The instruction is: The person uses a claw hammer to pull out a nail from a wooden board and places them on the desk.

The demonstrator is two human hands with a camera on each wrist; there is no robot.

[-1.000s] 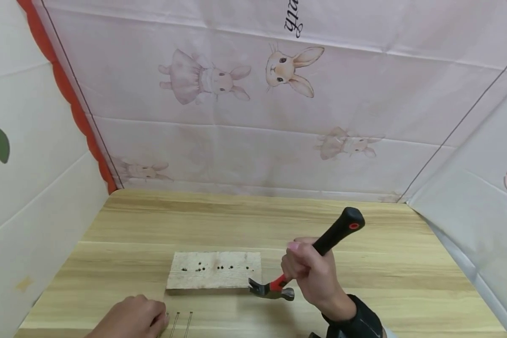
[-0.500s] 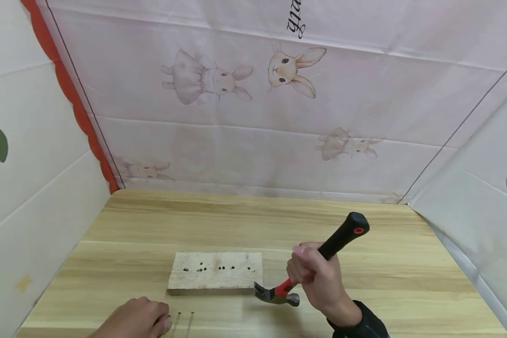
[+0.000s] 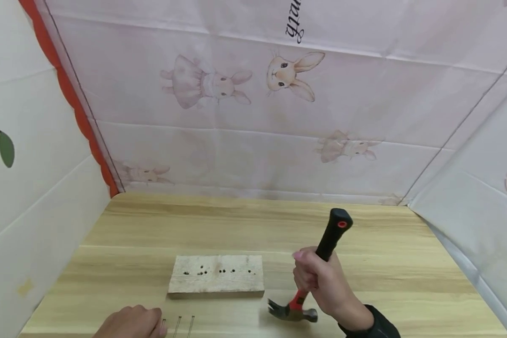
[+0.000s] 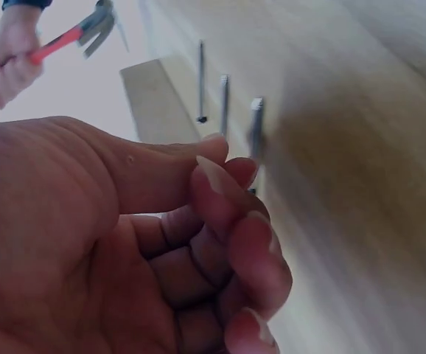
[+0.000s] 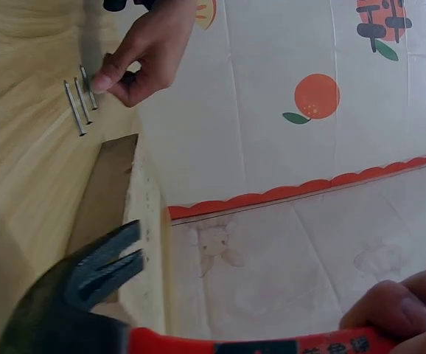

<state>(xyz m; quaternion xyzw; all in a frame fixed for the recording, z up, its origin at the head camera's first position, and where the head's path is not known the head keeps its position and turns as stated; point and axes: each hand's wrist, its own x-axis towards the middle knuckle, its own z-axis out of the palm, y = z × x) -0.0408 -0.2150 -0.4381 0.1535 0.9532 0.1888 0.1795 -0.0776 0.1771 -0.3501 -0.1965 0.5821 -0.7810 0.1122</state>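
Note:
My right hand grips a claw hammer by its black and red handle. The handle end points up and away, and the steel head hangs low, right of the wooden block's near corner. My left hand is low at the left, beside three nails lying side by side on the table. Its fingers curl loosely, thumb tip against the index finger. The closest nail passes behind these fingertips, and nothing shows between them.
A pale wooden block with several dark holes lies flat on the wood-grain table, beyond the nails. Printed white sheeting with rabbits rises at the back. More sheeting encloses the left and right sides.
My right hand has moved right and nearer with the hammer, whose handle now stands more upright in the head view. My left hand has drawn slightly left and nearer, showing more of the leftmost nail.

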